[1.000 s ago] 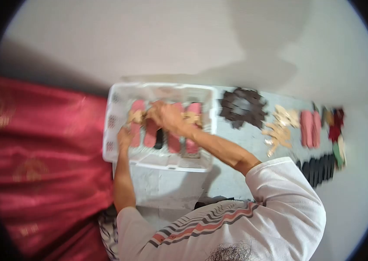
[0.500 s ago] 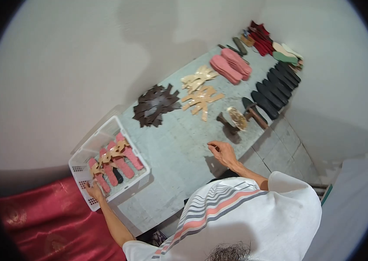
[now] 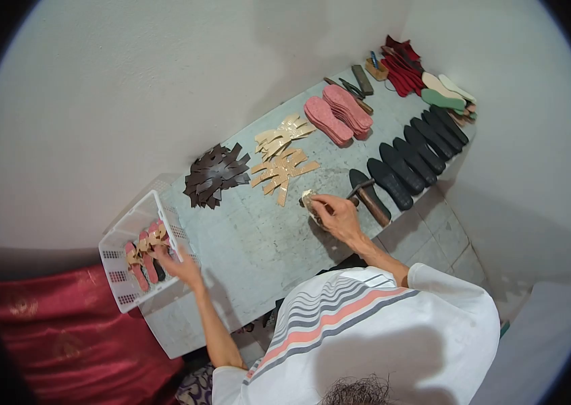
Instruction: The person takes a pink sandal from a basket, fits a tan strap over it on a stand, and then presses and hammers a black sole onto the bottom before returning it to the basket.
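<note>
My left hand (image 3: 176, 265) is over the right side of a white plastic basket (image 3: 122, 302), its fingers apart. Inside the basket lie several pink soles (image 3: 138, 277) with tan straps, partly covered by the hand. My right hand (image 3: 338, 217) has its fingers curled onto a dark stand with a pale, crusted top (image 3: 308, 197), most of it hidden behind the hand. Just to the right of that hand, a hammer (image 3: 372, 204) rests across a black sole (image 3: 359, 177).
Dark brown straps (image 3: 216, 174), tan straps (image 3: 284, 170) and stacked pink soles (image 3: 329, 121) lie along the table's wall side. Black soles (image 3: 403, 158) line its right edge. Red pieces (image 3: 403, 74) and tools (image 3: 361, 79) are at the far end.
My right hand has reached the stand and closed on it; the stand sits farther left of the hammer. My left hand has moved from the basket's near-left wall to its right side. The view has shifted.
</note>
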### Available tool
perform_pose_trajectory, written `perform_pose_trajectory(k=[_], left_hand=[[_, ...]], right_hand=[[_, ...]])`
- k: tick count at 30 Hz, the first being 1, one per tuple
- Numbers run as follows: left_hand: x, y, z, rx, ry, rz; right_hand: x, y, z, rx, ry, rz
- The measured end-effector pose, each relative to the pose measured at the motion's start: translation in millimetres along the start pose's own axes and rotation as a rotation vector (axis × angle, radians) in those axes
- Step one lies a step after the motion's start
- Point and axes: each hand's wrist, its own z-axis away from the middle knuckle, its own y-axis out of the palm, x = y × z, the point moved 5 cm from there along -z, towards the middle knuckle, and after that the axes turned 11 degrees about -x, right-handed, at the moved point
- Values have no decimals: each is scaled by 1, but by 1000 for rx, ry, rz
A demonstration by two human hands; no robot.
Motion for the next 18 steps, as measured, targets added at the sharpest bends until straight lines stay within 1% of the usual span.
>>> perform_pose_trajectory(k=[1, 3, 5, 7, 9, 10, 11, 13, 15, 17, 18], left_hand=[[-9, 19, 32, 17, 32, -113], [-52, 64, 100, 164, -340, 134], [-70, 109, 169, 269, -468, 205], [-124, 138, 213, 419, -587, 236], [-151, 153, 248, 469, -627, 280], [-164, 163, 263, 508, -658, 332], [-168, 169, 272, 514, -669, 334], [-165, 172, 285, 520, -771, 364], [-168, 161, 292, 475, -769, 328], [-173, 158, 290, 534, -833, 244], [-173, 157, 286, 518, -829, 233]], right_hand=[[-11, -13, -11, -31, 19, -29], [-34, -35, -34, -16, 29, -37], [-56, -60, -52, 12, 40, 71], [-90, -74, -63, 21, 84, 107], [-112, -89, -74, 7, 142, 155], [-122, -94, -78, 42, 162, 167], [-134, -97, -82, 136, 207, 222], [-153, -104, -84, 181, 164, 267], [-172, -108, -81, 224, 163, 280], [-191, -103, -92, 261, 134, 284], [-197, -100, -98, 234, 123, 271]])
